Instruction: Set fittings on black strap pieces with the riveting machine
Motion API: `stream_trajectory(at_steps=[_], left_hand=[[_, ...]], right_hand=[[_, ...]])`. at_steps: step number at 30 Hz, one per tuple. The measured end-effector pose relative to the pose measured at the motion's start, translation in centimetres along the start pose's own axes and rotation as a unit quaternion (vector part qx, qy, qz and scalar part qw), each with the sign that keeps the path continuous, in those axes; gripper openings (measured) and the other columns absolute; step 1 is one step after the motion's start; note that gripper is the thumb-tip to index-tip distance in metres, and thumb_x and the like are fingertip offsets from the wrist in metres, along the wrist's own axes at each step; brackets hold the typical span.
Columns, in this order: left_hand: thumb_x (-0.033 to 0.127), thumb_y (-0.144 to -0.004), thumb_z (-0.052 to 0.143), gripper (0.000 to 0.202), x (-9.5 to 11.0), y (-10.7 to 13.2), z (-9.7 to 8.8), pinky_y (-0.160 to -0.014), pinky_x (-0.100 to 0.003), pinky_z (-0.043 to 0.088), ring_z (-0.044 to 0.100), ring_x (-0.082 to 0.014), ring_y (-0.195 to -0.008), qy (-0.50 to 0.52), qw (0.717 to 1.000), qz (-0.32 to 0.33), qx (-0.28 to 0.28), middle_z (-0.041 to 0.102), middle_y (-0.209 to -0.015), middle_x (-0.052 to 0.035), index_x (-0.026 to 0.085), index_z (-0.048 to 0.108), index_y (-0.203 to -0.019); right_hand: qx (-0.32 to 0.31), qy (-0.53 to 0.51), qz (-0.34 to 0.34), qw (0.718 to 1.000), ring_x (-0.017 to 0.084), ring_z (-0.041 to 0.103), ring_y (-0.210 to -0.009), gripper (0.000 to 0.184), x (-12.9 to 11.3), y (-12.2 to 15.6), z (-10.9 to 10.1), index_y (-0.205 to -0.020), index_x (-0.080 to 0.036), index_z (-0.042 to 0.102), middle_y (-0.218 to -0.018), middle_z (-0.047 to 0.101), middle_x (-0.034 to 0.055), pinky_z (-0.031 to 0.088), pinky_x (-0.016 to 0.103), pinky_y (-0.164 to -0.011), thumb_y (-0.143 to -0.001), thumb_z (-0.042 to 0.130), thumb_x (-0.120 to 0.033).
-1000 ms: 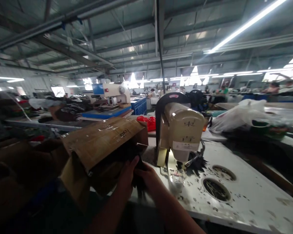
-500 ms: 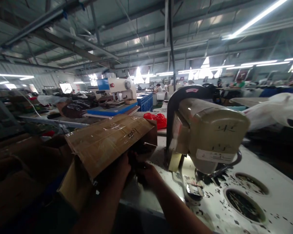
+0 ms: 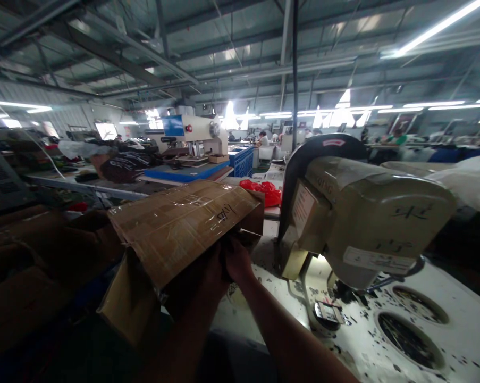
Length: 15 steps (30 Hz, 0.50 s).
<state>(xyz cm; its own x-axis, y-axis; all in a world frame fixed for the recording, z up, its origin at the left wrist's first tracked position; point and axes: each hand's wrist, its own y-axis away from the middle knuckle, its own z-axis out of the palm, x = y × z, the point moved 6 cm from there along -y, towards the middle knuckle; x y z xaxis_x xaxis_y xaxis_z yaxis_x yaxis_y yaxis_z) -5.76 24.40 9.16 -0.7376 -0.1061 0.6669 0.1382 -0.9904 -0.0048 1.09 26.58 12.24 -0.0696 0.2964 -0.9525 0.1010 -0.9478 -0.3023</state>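
Note:
Both my hands reach into the open side of a brown cardboard box lying at the left edge of the white work table. My left hand goes in under the box's top flap. My right hand sits beside it at the box mouth. The fingers of both are hidden in the dark inside, where I cannot make out what lies there. A beige machine head stands just right of the box, with a small metal part under it.
Round holes and dark scraps mark the table top. A red bag lies behind the box. A white and blue machine stands on a far bench, dark cartons sit to the left, and people work in the distance.
My view has moved closer to the box and machine. Both hands have pushed further into the box, so the fingers seen a second ago are now hidden.

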Motion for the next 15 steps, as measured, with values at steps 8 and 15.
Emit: stream_trajectory(at_steps=[8, 15], left_hand=[[0.028, -0.100, 0.051, 0.033, 0.2, 1.5, 1.1, -0.116, -0.030, 0.045, 0.057, -0.0200, -0.136, 0.027, 0.999, -0.010, 0.023, 0.070, -0.132, -0.0096, 0.016, 0.070, -0.124], [0.021, -0.105, 0.042, 0.036, -1.6, 3.9, 2.7, -0.111, -0.026, 0.049, 0.061, -0.0174, -0.130, 0.033, 0.998, -0.027, 0.052, 0.069, -0.133, -0.0114, 0.014, 0.064, -0.133]], right_hand=[[0.020, 0.009, -0.058, 0.998, 0.025, 0.061, -0.128, 0.045, -1.8, 2.1, -0.4, -0.124, -0.023, 0.072, -0.132, 0.071, 0.0066, 0.039, 0.041, -0.117, -0.084, 0.056, -0.010], [0.081, -0.101, -0.030, 0.991, 0.024, 0.067, -0.117, 0.051, -1.5, 3.1, -3.0, -0.131, -0.019, 0.063, -0.118, 0.077, 0.0072, 0.045, 0.043, -0.111, -0.080, 0.056, -0.019]])
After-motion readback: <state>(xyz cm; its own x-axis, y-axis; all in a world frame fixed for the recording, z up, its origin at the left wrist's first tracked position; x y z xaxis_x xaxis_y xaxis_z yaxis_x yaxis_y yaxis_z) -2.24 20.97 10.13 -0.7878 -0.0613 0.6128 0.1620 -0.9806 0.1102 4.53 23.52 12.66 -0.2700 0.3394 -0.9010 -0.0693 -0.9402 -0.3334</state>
